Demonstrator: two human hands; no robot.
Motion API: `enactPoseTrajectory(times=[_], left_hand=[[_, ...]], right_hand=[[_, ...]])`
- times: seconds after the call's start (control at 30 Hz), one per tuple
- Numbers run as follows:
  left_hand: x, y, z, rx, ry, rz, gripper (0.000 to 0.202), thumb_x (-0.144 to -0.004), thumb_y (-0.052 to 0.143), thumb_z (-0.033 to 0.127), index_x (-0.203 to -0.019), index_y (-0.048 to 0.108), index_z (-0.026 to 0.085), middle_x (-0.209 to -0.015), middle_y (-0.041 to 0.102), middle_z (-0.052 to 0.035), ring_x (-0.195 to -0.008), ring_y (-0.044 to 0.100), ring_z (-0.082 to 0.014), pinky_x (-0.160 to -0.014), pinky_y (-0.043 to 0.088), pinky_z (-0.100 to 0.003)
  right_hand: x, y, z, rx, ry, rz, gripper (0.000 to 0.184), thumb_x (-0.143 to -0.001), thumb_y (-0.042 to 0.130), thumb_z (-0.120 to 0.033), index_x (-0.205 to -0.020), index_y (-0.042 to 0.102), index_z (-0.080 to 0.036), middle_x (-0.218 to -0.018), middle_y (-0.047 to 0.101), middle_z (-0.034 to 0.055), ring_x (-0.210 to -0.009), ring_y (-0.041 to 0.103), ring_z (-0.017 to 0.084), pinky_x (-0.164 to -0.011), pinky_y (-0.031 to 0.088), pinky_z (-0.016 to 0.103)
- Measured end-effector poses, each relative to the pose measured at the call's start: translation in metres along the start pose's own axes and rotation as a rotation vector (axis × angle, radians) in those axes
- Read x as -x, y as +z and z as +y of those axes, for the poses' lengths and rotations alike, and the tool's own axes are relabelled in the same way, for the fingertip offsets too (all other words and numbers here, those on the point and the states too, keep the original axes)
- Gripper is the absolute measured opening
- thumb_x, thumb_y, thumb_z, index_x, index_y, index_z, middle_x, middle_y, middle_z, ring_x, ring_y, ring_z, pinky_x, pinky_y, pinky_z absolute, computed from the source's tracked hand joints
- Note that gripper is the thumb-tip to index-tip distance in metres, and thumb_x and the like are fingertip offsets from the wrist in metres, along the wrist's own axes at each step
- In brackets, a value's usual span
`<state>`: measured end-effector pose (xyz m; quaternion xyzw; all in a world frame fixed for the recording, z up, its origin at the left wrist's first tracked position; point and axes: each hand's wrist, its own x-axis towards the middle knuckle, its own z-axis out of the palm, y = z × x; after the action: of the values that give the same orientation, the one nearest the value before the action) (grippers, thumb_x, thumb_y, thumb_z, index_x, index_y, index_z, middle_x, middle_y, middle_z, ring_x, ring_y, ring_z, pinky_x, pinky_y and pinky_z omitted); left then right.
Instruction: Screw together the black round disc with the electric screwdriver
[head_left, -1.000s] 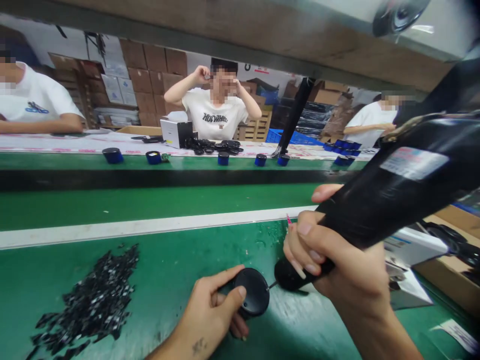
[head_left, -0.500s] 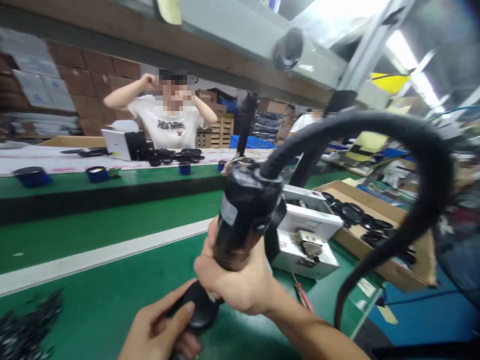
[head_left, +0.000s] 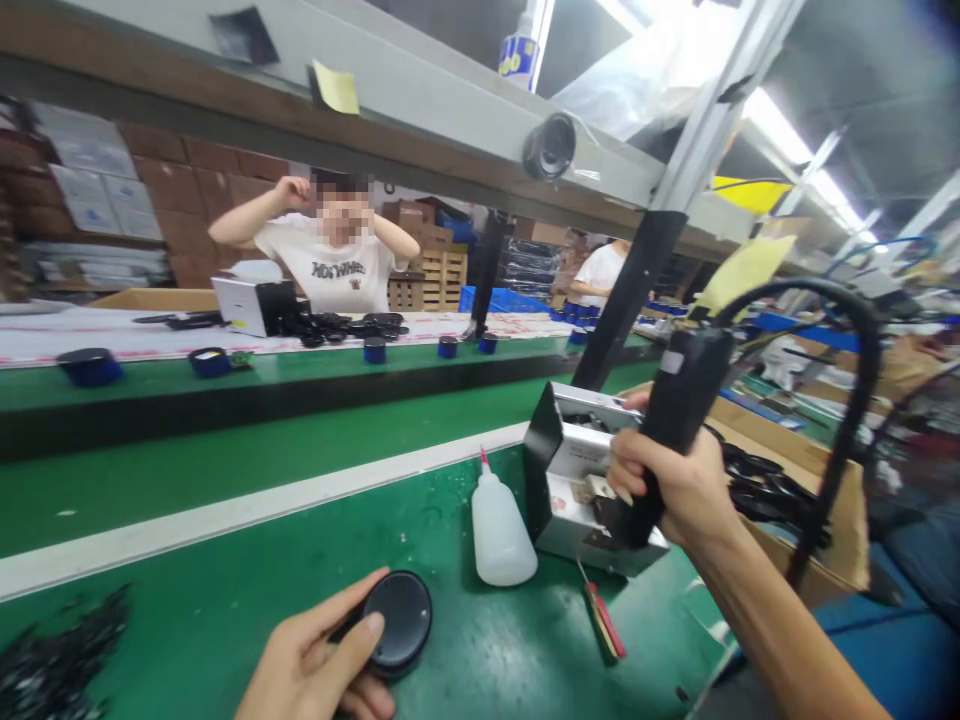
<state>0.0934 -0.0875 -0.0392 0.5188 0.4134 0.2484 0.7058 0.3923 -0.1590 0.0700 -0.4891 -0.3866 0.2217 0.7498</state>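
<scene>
Holding two things at once, a person works at a green bench (head_left: 225,590). The left hand (head_left: 315,660) sits low in the view, thumb and fingers closed around one round black disc-shaped part (head_left: 397,620), pinning it flat against the bench top. The right hand (head_left: 675,490) is raised off to the right, fingers wrapped tight around the black barrel of one powered screwdriver (head_left: 667,430). A thick black cable (head_left: 855,400) arcs up and over from its top. Its tip points down at a small grey metal box (head_left: 577,480), well apart from the round part.

By the look of it, the step in hand is a pause between fastenings: the tool is lifted clear while the part stays held. A next move would call for bringing the tip back down squarely over the part, keeping the left hand steady.

Counted near the hands: one white squeeze bottle (head_left: 499,530) with a pink nozzle, standing upright between the part and the box; one red-handled hand tool (head_left: 602,620) lying flat; one heap of small black pieces (head_left: 52,660) at far left. Several blue cups (head_left: 375,350) stand on the far side, where two other people sit.
</scene>
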Motion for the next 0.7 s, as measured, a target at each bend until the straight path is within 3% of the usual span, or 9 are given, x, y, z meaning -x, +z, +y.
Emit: enactPoseTrajectory(times=[0.17, 0.27, 0.33, 0.5, 0.7], left_hand=[[0.000, 0.001, -0.004, 0.063, 0.045, -0.026, 0.104, -0.069, 0.077, 0.066, -0.141, 0.046, -0.003, -0.053, 0.072, -0.0113, -0.047, 0.069, -0.0219, -0.049, 0.055, -0.026], [-0.003, 0.001, -0.010, 0.064, 0.053, -0.028, 0.105, -0.068, 0.076, 0.068, -0.139, 0.047, -0.003, -0.053, 0.072, -0.0112, -0.047, 0.069, -0.0220, -0.048, 0.055, -0.027], [-0.005, 0.001, -0.017, 0.074, 0.059, -0.005, 0.107, -0.063, 0.075, 0.072, -0.136, 0.051, -0.003, -0.050, 0.070, -0.0106, -0.044, 0.067, -0.0222, -0.045, 0.054, -0.027], [-0.012, 0.006, -0.028, 0.102, 0.078, 0.027, 0.110, -0.058, 0.073, 0.078, -0.132, 0.056, -0.002, -0.043, 0.066, -0.0080, -0.036, 0.063, -0.0216, -0.038, 0.049, -0.025], [-0.009, 0.006, -0.021, 0.114, 0.039, 0.014, 0.108, -0.060, 0.074, 0.074, -0.133, 0.053, -0.003, -0.042, 0.064, -0.0049, -0.037, 0.063, -0.0203, -0.040, 0.050, -0.025]], right_hand=[[0.042, 0.073, 0.000, -0.189, 0.052, -0.196, 0.035, -0.076, 0.073, -0.018, -0.101, 0.049, -0.027, -0.048, 0.042, -0.0127, -0.033, 0.034, 0.005, -0.034, 0.038, 0.018], [0.051, 0.123, 0.010, -0.271, -0.005, -0.369, 0.032, -0.080, 0.066, -0.011, -0.101, 0.048, -0.028, -0.048, 0.046, -0.0133, -0.033, 0.037, 0.006, -0.034, 0.040, 0.018], [0.050, 0.145, 0.017, -0.271, -0.020, -0.419, 0.030, -0.082, 0.063, -0.009, -0.102, 0.049, -0.027, -0.049, 0.047, -0.0131, -0.034, 0.039, 0.007, -0.035, 0.040, 0.018], [0.048, 0.164, 0.026, -0.275, -0.026, -0.420, 0.030, -0.083, 0.061, -0.009, -0.103, 0.047, -0.026, -0.051, 0.046, -0.0136, -0.035, 0.038, 0.006, -0.036, 0.038, 0.018], [0.050, 0.175, 0.037, -0.252, 0.002, -0.460, 0.027, -0.081, 0.060, -0.010, -0.098, 0.046, -0.025, -0.049, 0.047, -0.0133, -0.034, 0.036, 0.008, -0.035, 0.038, 0.020]])
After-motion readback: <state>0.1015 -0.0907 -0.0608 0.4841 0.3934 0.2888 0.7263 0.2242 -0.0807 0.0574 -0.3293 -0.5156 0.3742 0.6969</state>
